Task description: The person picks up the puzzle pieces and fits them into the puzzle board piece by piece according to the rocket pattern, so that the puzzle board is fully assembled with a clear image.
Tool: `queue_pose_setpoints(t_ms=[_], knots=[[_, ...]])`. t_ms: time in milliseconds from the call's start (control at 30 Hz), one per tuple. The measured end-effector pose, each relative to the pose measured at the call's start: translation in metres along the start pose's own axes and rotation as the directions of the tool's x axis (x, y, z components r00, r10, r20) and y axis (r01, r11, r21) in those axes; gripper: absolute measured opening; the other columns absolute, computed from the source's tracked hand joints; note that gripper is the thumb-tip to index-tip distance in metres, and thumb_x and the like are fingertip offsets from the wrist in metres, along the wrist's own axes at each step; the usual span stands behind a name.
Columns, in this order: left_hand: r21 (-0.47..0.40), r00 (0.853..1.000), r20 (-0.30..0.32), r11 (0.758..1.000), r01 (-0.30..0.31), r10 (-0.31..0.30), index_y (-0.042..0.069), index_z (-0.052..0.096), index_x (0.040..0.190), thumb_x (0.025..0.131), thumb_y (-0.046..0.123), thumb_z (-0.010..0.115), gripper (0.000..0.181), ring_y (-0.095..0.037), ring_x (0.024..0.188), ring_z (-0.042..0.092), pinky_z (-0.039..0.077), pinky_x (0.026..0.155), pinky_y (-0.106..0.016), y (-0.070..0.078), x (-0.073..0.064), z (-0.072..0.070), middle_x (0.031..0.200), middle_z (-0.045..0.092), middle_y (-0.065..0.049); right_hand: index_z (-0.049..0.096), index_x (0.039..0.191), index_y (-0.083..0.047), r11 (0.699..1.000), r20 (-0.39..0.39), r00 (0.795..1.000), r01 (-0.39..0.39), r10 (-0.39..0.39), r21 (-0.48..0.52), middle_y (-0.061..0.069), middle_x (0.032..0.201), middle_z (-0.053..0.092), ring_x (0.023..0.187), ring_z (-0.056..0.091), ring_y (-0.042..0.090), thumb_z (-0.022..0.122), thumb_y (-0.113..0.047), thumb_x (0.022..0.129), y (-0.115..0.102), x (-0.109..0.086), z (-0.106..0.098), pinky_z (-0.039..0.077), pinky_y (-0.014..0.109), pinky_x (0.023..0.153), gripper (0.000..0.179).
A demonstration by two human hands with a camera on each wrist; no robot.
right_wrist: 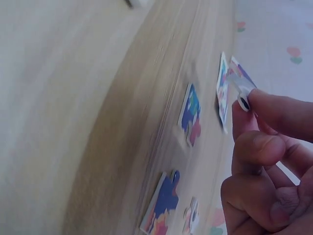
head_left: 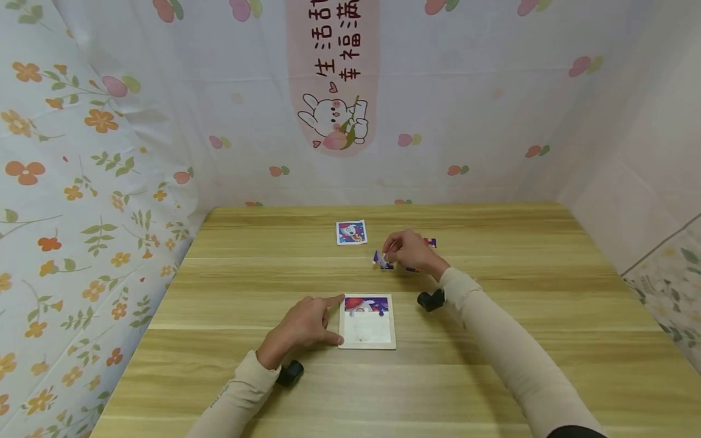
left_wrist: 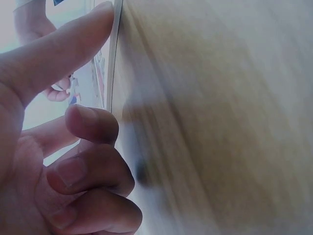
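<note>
jutting from pinched right fingers is a puzzle piece; spread left fingers touch the tray.

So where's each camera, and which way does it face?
Head: worn there, looking forward and down at the table; left hand and right hand show.
Left wrist: worn there, facing table and puzzle tray; both hands show.
Right wrist: worn there, facing puzzle pieces; right hand shows.
Head and right wrist share the right hand pinching a piece.
</note>
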State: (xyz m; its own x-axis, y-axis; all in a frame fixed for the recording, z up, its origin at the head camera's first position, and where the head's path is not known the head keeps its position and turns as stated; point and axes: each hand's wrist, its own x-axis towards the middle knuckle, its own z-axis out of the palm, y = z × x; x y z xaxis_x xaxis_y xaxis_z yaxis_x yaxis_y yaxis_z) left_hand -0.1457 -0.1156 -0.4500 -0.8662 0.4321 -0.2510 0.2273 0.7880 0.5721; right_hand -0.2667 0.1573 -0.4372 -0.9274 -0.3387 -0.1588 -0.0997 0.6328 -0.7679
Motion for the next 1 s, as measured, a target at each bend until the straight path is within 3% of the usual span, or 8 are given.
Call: queue_pose_setpoints(t_ms=[400, 533, 767, 1000], knots=[[0.004, 1.0, 0.002, 1.0, -0.001, 0.001, 0.011, 0.055, 0.145, 0.072, 0.03, 0.091, 0.083, -0.011, 0.052, 0.04, 0.027, 0.048, -0.024, -0.002, 0.001, 0.001, 0.056, 0.046, 0.005, 0.068, 0.094, -0.002, 0.991, 0.138, 0.989, 0.043, -0.06, 0.127, 0.008, 0.081, 0.07, 0.07, 0.055, 0.018, 0.069, -0.001, 0.089, -0.008, -0.008, 0.011, 0.042, 0.025, 0.055, 0.006], [0.003, 1.0, 0.0, 1.0, -0.006, 0.006, 0.011, 0.055, 0.145, 0.072, 0.03, 0.09, 0.083, -0.011, 0.052, 0.041, 0.027, 0.048, -0.024, -0.002, 0.001, 0.0, 0.057, 0.047, 0.005, 0.069, 0.094, -0.005, 0.991, 0.179, 0.981, 0.049, -0.071, 0.125, 0.006, 0.082, 0.071, 0.071, 0.054, 0.019, 0.068, 0.0, 0.089, -0.012, -0.011, 0.015, 0.041, 0.024, 0.055, 0.007], [0.0, 1.0, 0.008, 1.0, 0.005, -0.005, 0.012, 0.055, 0.145, 0.073, 0.031, 0.09, 0.083, -0.012, 0.051, 0.041, 0.028, 0.048, -0.024, -0.001, 0.001, -0.001, 0.057, 0.047, 0.004, 0.069, 0.093, -0.006, 0.988, 0.273, 0.955, 0.081, -0.114, 0.128, 0.004, 0.08, 0.072, 0.064, 0.05, 0.016, 0.067, 0.002, 0.088, -0.015, -0.016, 0.022, 0.038, 0.024, 0.054, 0.01], [0.002, 1.0, 0.0, 1.0, -0.01, 0.01, 0.011, 0.055, 0.145, 0.073, 0.031, 0.09, 0.083, -0.01, 0.05, 0.039, 0.027, 0.047, -0.024, -0.001, 0.002, 0.0, 0.055, 0.045, 0.006, 0.07, 0.094, -0.005, 0.987, 0.339, 0.929, 0.111, -0.146, 0.121, 0.005, 0.083, 0.072, 0.067, 0.054, 0.013, 0.067, 0.002, 0.088, -0.019, -0.02, 0.033, 0.04, 0.023, 0.056, 0.01]])
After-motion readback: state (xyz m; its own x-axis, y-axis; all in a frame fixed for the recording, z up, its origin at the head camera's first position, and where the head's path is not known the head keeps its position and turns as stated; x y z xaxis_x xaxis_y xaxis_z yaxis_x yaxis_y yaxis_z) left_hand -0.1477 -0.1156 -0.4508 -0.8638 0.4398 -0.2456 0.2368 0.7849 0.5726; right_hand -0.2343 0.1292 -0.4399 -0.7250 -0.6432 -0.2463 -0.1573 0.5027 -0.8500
